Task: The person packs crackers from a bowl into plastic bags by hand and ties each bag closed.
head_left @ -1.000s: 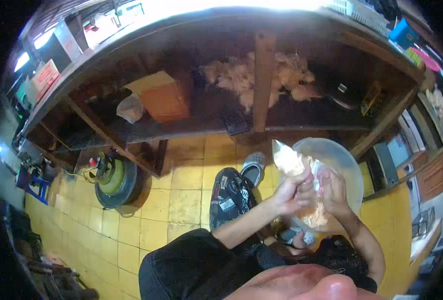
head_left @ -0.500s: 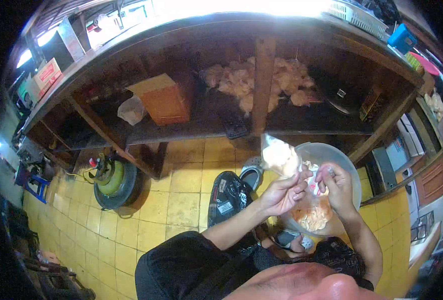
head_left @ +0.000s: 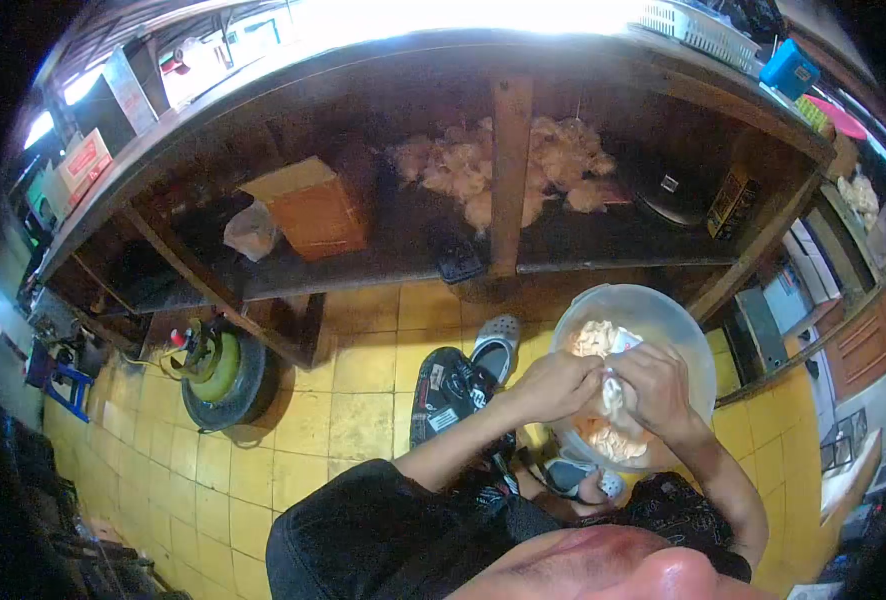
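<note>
My left hand point(head_left: 561, 386) and my right hand point(head_left: 657, 388) meet over a large translucent plastic tub point(head_left: 696, 345). Fingers of both are closed on the gathered part of a small clear plastic bag point(head_left: 614, 396) with pale filling, which hangs down between them. Just where the fingertips grip is partly hidden. Inside the tub lies a pale, orange-tinged food point(head_left: 618, 444), with more of it showing beyond my hands. A white piece of packaging point(head_left: 625, 341) shows just above my right fingers.
Filled clear bags point(head_left: 463, 165) are heaped on the dark wooden shelf point(head_left: 393, 265) ahead, near a cardboard box point(head_left: 315, 212). A black printed bag point(head_left: 450, 395) and a grey clog point(head_left: 496, 348) are left of the tub. A green gas cylinder point(head_left: 213, 362) stands farther left.
The filled bag was upright above my left hand; now it hangs below the fingers. My hands have come together, the right moving left to meet the left.
</note>
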`<act>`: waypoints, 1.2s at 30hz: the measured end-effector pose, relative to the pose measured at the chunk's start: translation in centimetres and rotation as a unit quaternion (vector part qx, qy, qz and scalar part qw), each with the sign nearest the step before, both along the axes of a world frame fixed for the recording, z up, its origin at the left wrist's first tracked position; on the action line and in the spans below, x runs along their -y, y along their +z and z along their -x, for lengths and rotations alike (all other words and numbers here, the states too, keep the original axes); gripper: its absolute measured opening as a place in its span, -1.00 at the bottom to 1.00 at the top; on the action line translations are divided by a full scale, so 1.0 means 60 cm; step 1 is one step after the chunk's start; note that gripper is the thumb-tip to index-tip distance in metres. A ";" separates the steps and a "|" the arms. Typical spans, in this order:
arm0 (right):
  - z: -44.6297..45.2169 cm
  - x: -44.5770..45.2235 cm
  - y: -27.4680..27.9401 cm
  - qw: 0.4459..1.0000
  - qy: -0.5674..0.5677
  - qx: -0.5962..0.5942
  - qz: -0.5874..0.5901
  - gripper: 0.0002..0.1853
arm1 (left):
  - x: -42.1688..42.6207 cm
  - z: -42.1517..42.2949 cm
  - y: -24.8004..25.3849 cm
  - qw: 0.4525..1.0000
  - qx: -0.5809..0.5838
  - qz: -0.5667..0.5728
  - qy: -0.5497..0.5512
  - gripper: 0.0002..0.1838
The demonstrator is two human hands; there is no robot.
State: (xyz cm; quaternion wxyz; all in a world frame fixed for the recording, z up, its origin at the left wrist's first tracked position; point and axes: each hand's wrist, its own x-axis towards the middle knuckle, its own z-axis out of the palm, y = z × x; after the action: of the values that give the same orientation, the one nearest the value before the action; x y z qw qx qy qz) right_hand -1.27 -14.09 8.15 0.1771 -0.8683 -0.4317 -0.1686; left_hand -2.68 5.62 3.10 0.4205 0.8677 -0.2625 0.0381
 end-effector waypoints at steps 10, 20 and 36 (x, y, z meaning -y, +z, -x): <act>0.003 -0.014 0.007 0.948 -0.069 -0.189 -0.245 -0.83 | -0.001 -0.018 0.023 0.969 0.163 0.184 -0.033 -0.83; -0.001 -0.006 -0.029 0.863 -0.035 -0.267 -0.428 -0.70 | 0.026 -0.018 -0.005 0.956 0.042 0.289 -0.027 -0.79; 0.012 -0.024 0.002 0.908 -0.072 -0.273 -0.311 -0.60 | 0.025 -0.013 -0.018 0.930 0.119 0.344 0.051 -0.82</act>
State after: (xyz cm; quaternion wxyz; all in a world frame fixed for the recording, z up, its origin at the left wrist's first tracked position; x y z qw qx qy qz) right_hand -2.00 -12.63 8.27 0.5366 -0.8098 -0.2287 -0.0634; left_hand -1.91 4.11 2.05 0.6563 0.6714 -0.2367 0.2500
